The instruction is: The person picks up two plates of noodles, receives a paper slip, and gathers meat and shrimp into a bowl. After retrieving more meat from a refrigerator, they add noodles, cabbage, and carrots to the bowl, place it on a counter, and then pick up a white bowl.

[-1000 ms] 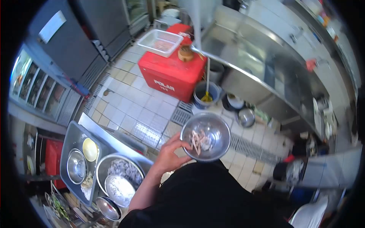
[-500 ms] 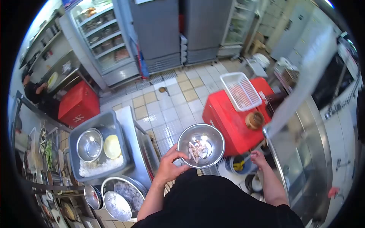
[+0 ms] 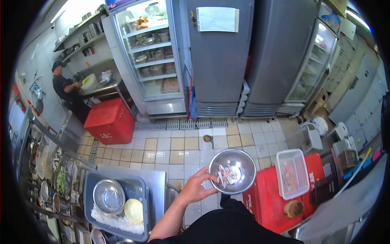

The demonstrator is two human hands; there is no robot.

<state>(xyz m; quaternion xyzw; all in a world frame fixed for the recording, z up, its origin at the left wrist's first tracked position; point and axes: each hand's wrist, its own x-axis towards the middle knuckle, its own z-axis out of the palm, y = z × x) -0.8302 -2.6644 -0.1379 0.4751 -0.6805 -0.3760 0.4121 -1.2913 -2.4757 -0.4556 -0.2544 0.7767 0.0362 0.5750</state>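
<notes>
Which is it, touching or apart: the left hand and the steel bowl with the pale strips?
Touching: the head view shows the left hand gripping the rim of the steel bowl.

Beyond the left hand (image 3: 198,188) stood a grey fridge (image 3: 219,69), paper sheet (image 3: 217,19) on its door. Beyond and left of the hand: glass-door fridge (image 3: 152,53), red box (image 3: 110,122), a person (image 3: 63,85) at a counter (image 3: 117,78). Right: red cooler (image 3: 264,187), which bore a white basket (image 3: 280,171). Left: grey tub (image 3: 143,197) on a steel table (image 3: 159,189).
</notes>
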